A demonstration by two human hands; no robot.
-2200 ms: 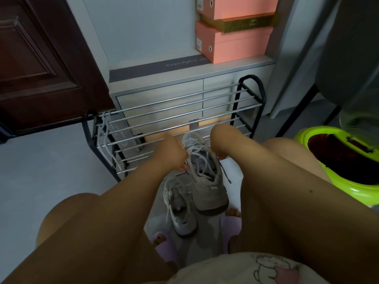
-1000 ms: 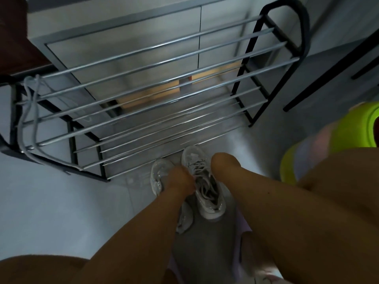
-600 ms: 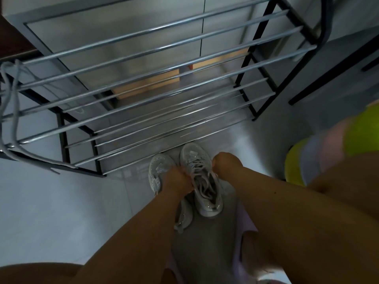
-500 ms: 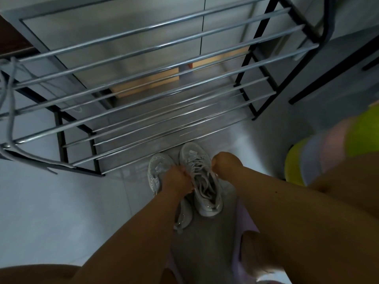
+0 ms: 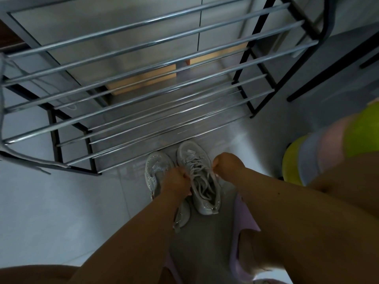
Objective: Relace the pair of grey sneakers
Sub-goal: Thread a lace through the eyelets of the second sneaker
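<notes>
Standing on the pale floor just before the chrome-barred shoe rack [image 5: 143, 83], the unlaced grey mesh sneaker [image 5: 158, 171] lies left of its laced twin [image 5: 202, 181], both pointing toes-first at the rack. Left hand [image 5: 177, 181] and right hand [image 5: 227, 163] flank the laced sneaker's tongue, each clenched, seemingly pinching a pale lace end [image 5: 196, 173], equally near.

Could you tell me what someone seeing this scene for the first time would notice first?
Probably the two hands at the centre: the left hand and right hand each pinch a lace on either side of the laced grey sneaker on the floor. Its partner, the second sneaker, lies just left of it, partly under the left wrist. Behind them, the metal shoe rack fills the upper frame, a loose lace draped over its left end.
</notes>
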